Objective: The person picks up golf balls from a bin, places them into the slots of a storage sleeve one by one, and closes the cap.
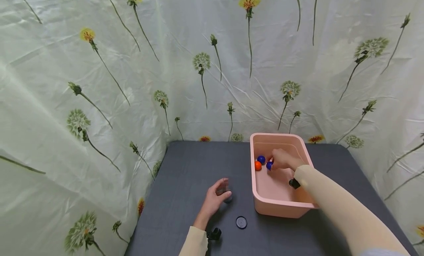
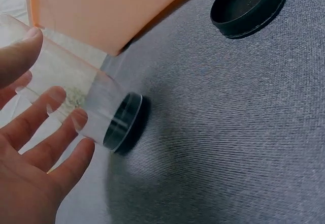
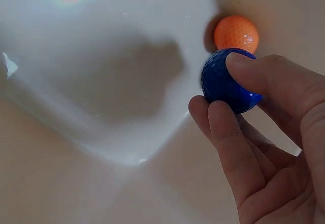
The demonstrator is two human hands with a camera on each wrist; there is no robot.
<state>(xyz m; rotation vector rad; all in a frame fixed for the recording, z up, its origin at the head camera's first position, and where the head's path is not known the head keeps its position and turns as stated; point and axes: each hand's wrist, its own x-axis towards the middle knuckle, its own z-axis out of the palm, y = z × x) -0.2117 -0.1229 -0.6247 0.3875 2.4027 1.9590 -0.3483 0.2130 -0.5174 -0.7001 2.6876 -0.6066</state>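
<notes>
My right hand (image 1: 283, 159) reaches inside the pink bin (image 1: 285, 203). Between thumb and fingertips it pinches a dimpled blue golf ball (image 3: 223, 84). Close behind that ball in the right wrist view is an orange golf ball (image 3: 236, 33). A second blue ball (image 1: 261, 159) lies by the orange one at the bin's left wall. Left of the bin, my left hand (image 1: 214, 199) holds a clear tube (image 2: 99, 99), thumb on one side and fingertips on the other. The tube stands upright on the table, its black base (image 2: 124, 125) downward.
A round black cap (image 1: 241, 222) lies hollow side up on the dark grey table (image 1: 198, 160), between my left forearm and the bin. Behind the table hangs a pale curtain (image 1: 182, 83) with printed dandelions. The bin's walls surround my right hand.
</notes>
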